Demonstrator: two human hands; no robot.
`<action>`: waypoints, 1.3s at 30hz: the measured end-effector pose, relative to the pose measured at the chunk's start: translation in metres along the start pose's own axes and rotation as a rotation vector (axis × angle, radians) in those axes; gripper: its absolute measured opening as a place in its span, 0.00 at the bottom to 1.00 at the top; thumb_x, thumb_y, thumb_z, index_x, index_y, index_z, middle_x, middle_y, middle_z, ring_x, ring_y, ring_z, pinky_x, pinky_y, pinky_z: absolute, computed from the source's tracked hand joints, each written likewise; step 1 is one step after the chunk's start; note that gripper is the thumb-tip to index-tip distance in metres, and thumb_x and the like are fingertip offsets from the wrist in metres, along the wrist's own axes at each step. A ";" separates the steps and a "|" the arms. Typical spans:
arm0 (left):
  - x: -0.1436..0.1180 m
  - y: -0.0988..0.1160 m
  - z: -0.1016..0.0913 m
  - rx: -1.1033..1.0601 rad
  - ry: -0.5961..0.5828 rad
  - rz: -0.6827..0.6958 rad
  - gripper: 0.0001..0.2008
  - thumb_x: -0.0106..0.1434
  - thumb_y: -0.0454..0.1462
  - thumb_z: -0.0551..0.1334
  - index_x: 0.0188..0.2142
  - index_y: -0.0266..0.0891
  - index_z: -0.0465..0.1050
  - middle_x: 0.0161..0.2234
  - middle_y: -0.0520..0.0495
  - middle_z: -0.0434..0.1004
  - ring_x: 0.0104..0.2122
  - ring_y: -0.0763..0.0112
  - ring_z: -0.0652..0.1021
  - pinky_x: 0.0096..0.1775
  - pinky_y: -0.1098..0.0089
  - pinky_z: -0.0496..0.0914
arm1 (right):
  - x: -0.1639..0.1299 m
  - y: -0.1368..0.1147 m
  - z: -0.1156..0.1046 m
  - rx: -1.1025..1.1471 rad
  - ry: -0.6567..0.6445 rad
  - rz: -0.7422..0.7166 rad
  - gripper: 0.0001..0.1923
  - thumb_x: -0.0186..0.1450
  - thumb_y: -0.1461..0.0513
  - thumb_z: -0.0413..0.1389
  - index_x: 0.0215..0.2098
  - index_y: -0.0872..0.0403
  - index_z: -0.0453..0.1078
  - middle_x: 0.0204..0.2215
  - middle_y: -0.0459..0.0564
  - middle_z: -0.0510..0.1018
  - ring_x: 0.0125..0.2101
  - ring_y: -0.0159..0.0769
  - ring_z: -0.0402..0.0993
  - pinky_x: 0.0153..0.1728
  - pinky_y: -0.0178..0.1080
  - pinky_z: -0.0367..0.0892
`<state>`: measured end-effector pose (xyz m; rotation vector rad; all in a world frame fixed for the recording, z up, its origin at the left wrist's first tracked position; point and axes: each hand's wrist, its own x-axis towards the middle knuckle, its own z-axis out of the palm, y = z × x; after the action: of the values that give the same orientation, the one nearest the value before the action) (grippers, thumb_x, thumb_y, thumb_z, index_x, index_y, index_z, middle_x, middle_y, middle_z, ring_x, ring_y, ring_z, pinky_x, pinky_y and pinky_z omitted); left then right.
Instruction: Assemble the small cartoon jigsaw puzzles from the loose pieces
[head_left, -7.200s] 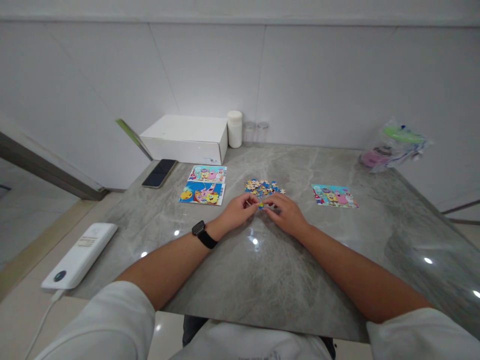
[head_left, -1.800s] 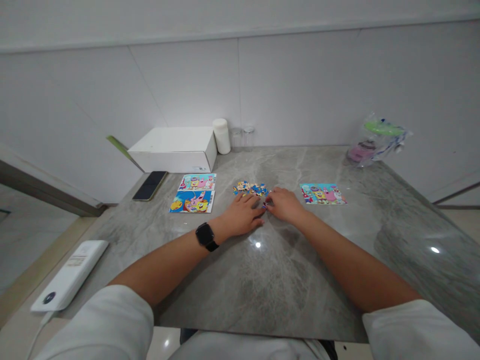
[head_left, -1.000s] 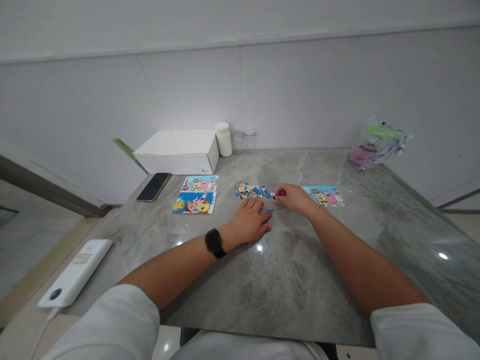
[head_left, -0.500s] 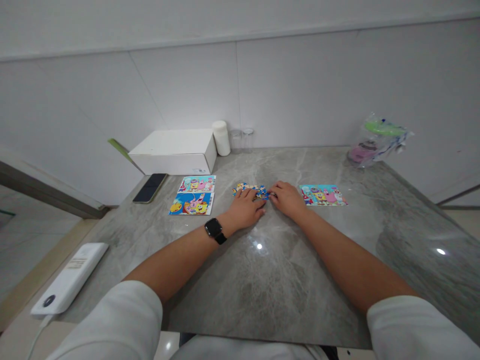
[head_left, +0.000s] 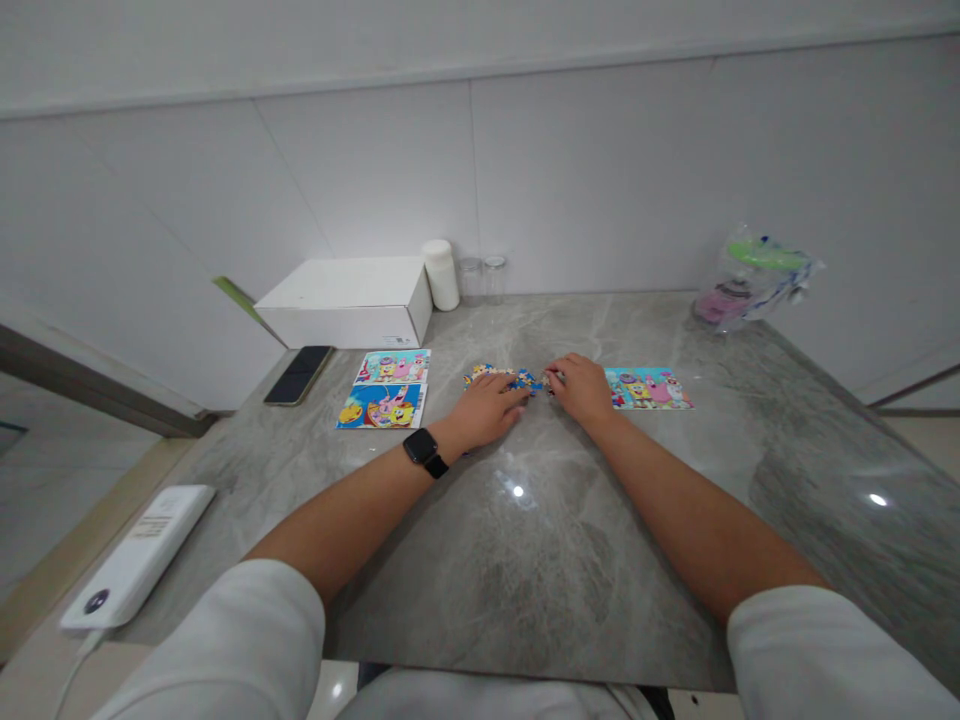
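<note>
A small heap of blue, yellow and white jigsaw puzzle pieces (head_left: 529, 380) lies on the grey table in front of me. Stretched over the near side of the heap is my left hand (head_left: 487, 408), its fingers apart and resting on pieces, with a black watch on the wrist. My right hand (head_left: 579, 388) is just right of the heap, thumb and fingers pinched around a small puzzle piece (head_left: 549, 381), mostly covered by the fingertips. Beside that hand lies a colourful cartoon picture card (head_left: 651, 388), its left edge partly covered.
On the left lie two cartoon picture sheets (head_left: 382, 406), a phone (head_left: 299, 376) and a white power bank (head_left: 142, 555) with a cable. A white box (head_left: 341, 300), a white bottle (head_left: 441, 275) and two clear glasses (head_left: 493, 282) stand by the wall. A plastic bag (head_left: 750, 285) sits back right.
My right hand has drawn slightly right, away from the heap, and now overlaps the picture card's left edge. My left hand has shifted a little left and stays over the pieces.
</note>
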<state>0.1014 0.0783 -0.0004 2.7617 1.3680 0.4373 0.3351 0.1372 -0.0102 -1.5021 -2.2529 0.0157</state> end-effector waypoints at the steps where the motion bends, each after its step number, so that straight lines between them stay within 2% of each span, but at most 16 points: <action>1: -0.001 -0.003 -0.001 -0.009 0.021 -0.008 0.21 0.75 0.42 0.58 0.65 0.45 0.72 0.65 0.39 0.72 0.64 0.54 0.72 0.67 0.48 0.64 | 0.000 0.000 0.000 0.008 0.012 0.009 0.15 0.75 0.59 0.52 0.48 0.52 0.81 0.45 0.56 0.84 0.47 0.45 0.78 0.51 0.43 0.66; 5: -0.005 -0.018 -0.006 -0.006 0.052 -0.082 0.20 0.73 0.40 0.60 0.61 0.40 0.74 0.62 0.38 0.76 0.61 0.53 0.75 0.65 0.50 0.67 | -0.001 -0.002 -0.001 0.063 0.024 0.035 0.15 0.74 0.59 0.52 0.48 0.52 0.80 0.43 0.53 0.86 0.44 0.44 0.80 0.49 0.42 0.66; 10: -0.016 -0.033 -0.019 -0.010 0.104 -0.126 0.19 0.72 0.39 0.60 0.60 0.41 0.75 0.60 0.39 0.77 0.59 0.55 0.76 0.63 0.51 0.70 | -0.005 -0.002 -0.005 0.129 0.004 0.005 0.14 0.74 0.59 0.53 0.49 0.51 0.80 0.44 0.52 0.87 0.45 0.43 0.81 0.51 0.42 0.67; 12: -0.025 -0.035 -0.026 -0.029 0.138 -0.135 0.19 0.72 0.38 0.60 0.60 0.41 0.75 0.59 0.40 0.78 0.59 0.56 0.76 0.63 0.52 0.70 | -0.010 -0.005 -0.008 0.145 -0.022 -0.090 0.14 0.73 0.61 0.54 0.49 0.51 0.81 0.47 0.52 0.87 0.48 0.44 0.81 0.53 0.43 0.66; 14: -0.037 -0.036 -0.033 -0.057 0.165 -0.144 0.18 0.73 0.39 0.60 0.59 0.41 0.75 0.58 0.40 0.79 0.58 0.57 0.77 0.63 0.52 0.71 | -0.016 -0.012 -0.010 0.162 -0.079 -0.246 0.13 0.72 0.62 0.55 0.49 0.51 0.81 0.49 0.53 0.86 0.51 0.44 0.79 0.55 0.43 0.65; 17: -0.057 -0.036 -0.040 -0.101 0.208 -0.156 0.18 0.72 0.39 0.61 0.59 0.42 0.75 0.57 0.41 0.79 0.57 0.57 0.77 0.62 0.52 0.72 | -0.024 -0.024 -0.010 0.185 -0.170 -0.473 0.11 0.72 0.63 0.56 0.45 0.50 0.82 0.46 0.52 0.86 0.50 0.43 0.78 0.56 0.44 0.64; 21: -0.082 -0.041 -0.040 -0.123 0.224 -0.170 0.17 0.72 0.38 0.61 0.58 0.41 0.76 0.57 0.40 0.78 0.57 0.56 0.77 0.62 0.52 0.71 | -0.026 -0.030 -0.005 0.218 -0.154 -0.627 0.10 0.70 0.64 0.57 0.43 0.49 0.82 0.45 0.52 0.85 0.48 0.43 0.77 0.54 0.45 0.64; 23: -0.091 -0.043 -0.037 -0.134 0.239 -0.183 0.16 0.73 0.37 0.61 0.58 0.40 0.76 0.57 0.39 0.78 0.56 0.56 0.77 0.61 0.52 0.71 | -0.024 -0.024 -0.003 0.179 -0.105 -0.582 0.12 0.69 0.65 0.57 0.45 0.50 0.82 0.46 0.53 0.85 0.49 0.44 0.76 0.54 0.46 0.63; 26: -0.098 -0.042 -0.033 -0.169 0.217 -0.170 0.14 0.73 0.37 0.61 0.55 0.40 0.77 0.54 0.40 0.80 0.53 0.56 0.78 0.58 0.54 0.73 | -0.020 -0.010 0.000 0.039 -0.014 -0.347 0.13 0.70 0.63 0.56 0.47 0.51 0.82 0.47 0.55 0.84 0.49 0.47 0.75 0.53 0.47 0.62; 29: -0.098 -0.032 -0.031 -0.198 0.157 -0.127 0.12 0.74 0.36 0.59 0.52 0.40 0.79 0.47 0.41 0.81 0.48 0.58 0.79 0.54 0.57 0.73 | -0.017 -0.001 0.002 -0.074 0.008 -0.164 0.14 0.72 0.59 0.55 0.48 0.52 0.83 0.47 0.57 0.83 0.48 0.49 0.73 0.51 0.47 0.61; 33: -0.094 -0.016 -0.031 -0.242 0.070 -0.076 0.11 0.75 0.36 0.56 0.46 0.40 0.79 0.41 0.43 0.80 0.43 0.62 0.80 0.46 0.64 0.73 | -0.015 -0.002 0.005 -0.132 -0.033 -0.093 0.14 0.73 0.58 0.55 0.49 0.50 0.83 0.49 0.56 0.81 0.50 0.49 0.72 0.51 0.48 0.60; 39: -0.095 -0.008 -0.031 -0.257 -0.006 -0.031 0.11 0.75 0.38 0.56 0.45 0.42 0.78 0.42 0.46 0.82 0.42 0.64 0.81 0.42 0.66 0.71 | -0.006 -0.008 0.003 -0.151 -0.094 -0.063 0.14 0.72 0.57 0.57 0.49 0.49 0.83 0.49 0.56 0.81 0.51 0.50 0.72 0.51 0.48 0.62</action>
<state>0.0329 0.0061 0.0054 2.5300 1.2525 0.5600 0.3294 0.1291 -0.0128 -1.5340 -2.4229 -0.1071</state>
